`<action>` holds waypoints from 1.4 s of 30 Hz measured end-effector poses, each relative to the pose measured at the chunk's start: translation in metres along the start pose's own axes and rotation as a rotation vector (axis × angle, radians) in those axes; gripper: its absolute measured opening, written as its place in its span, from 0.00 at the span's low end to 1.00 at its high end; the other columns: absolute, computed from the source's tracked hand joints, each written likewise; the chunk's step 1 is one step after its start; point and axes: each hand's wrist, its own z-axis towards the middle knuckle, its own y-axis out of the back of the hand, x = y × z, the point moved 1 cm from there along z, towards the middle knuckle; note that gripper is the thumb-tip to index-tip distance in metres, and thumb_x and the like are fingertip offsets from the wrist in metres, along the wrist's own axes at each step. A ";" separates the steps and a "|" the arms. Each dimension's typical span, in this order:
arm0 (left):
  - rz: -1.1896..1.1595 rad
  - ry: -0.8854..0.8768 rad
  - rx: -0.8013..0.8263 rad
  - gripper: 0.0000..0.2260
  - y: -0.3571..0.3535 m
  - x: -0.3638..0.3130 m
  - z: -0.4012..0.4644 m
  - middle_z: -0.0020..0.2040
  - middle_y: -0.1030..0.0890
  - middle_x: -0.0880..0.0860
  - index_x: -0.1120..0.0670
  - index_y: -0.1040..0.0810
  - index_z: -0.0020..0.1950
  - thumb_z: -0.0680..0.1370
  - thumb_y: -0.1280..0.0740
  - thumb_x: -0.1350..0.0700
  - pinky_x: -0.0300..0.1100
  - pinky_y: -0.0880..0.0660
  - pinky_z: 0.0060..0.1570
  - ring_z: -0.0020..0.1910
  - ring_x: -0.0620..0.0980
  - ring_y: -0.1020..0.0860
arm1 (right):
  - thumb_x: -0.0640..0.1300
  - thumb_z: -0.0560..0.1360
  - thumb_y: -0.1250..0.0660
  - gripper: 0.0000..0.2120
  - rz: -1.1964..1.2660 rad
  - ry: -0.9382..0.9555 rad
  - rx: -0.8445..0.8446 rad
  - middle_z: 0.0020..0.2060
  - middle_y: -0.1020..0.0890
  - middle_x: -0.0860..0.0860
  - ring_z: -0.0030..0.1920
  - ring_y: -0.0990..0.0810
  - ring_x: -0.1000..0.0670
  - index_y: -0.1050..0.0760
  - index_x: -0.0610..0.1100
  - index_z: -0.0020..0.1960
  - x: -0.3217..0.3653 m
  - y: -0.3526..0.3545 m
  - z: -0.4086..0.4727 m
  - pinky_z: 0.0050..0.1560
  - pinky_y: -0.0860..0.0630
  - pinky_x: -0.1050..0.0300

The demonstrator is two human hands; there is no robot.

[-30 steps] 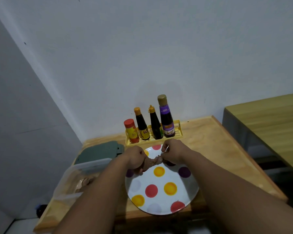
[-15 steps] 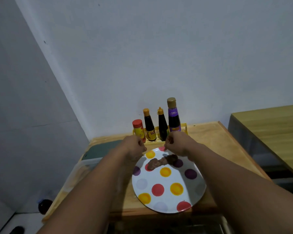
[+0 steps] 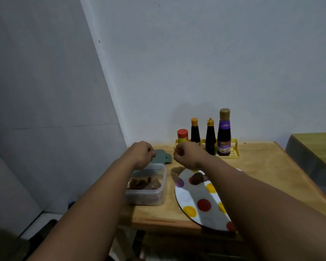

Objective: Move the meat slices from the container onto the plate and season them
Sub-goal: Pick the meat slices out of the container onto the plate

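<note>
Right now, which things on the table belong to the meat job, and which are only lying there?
For the job:
container with meat slices
spotted plate, one slice on it
seasoning bottles in the yellow rack

Only lying there:
green lid behind the container
second table

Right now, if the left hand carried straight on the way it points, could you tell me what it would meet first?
Probably the dark green plastic lid lying on the wooden table just past the left hand, behind the clear plastic container. Depth is unclear; the hand may pass above it.
</note>
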 end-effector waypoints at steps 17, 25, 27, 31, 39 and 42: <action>0.022 0.135 0.191 0.07 -0.011 0.077 -0.017 0.47 0.15 0.54 0.57 0.15 0.49 0.73 0.25 0.56 0.43 0.23 0.44 0.45 0.50 0.20 | 0.46 0.73 0.29 0.14 -0.377 0.165 0.251 0.54 0.17 0.50 0.55 0.20 0.46 0.20 0.49 0.58 0.073 -0.072 0.015 0.56 0.24 0.52; 0.116 0.140 0.251 0.11 -0.024 0.083 -0.015 0.52 0.15 0.56 0.57 0.15 0.56 0.75 0.29 0.54 0.47 0.23 0.50 0.51 0.54 0.19 | 0.57 0.77 0.38 0.15 -0.661 0.233 0.316 0.47 0.17 0.49 0.51 0.21 0.45 0.19 0.49 0.52 0.076 -0.086 0.019 0.60 0.35 0.44; 0.138 0.139 0.237 0.11 -0.026 0.083 -0.014 0.53 0.15 0.54 0.54 0.15 0.57 0.76 0.29 0.57 0.44 0.22 0.52 0.52 0.53 0.20 | 0.58 0.78 0.39 0.16 -0.706 0.259 0.336 0.47 0.18 0.49 0.50 0.21 0.45 0.20 0.48 0.52 0.077 -0.088 0.020 0.59 0.35 0.44; 0.153 0.135 0.190 0.07 -0.030 0.084 -0.011 0.51 0.16 0.54 0.53 0.14 0.52 0.76 0.29 0.57 0.43 0.24 0.52 0.53 0.54 0.21 | 0.57 0.78 0.38 0.12 -0.749 0.284 0.355 0.41 0.22 0.50 0.45 0.24 0.46 0.25 0.49 0.46 0.076 -0.091 0.022 0.56 0.37 0.45; 0.059 0.092 0.069 0.07 -0.033 0.088 -0.010 0.49 0.16 0.55 0.53 0.21 0.43 0.80 0.36 0.57 0.44 0.25 0.46 0.48 0.54 0.20 | 0.53 0.76 0.36 0.07 -0.712 0.263 0.324 0.38 0.25 0.52 0.43 0.27 0.47 0.26 0.50 0.44 0.073 -0.095 0.025 0.52 0.40 0.46; -0.024 0.092 0.007 0.08 -0.030 0.087 -0.010 0.45 0.18 0.53 0.53 0.21 0.45 0.81 0.38 0.58 0.42 0.26 0.43 0.45 0.51 0.21 | 0.53 0.76 0.37 0.08 -0.682 0.259 0.305 0.39 0.23 0.51 0.45 0.24 0.46 0.25 0.49 0.46 0.072 -0.096 0.026 0.52 0.40 0.46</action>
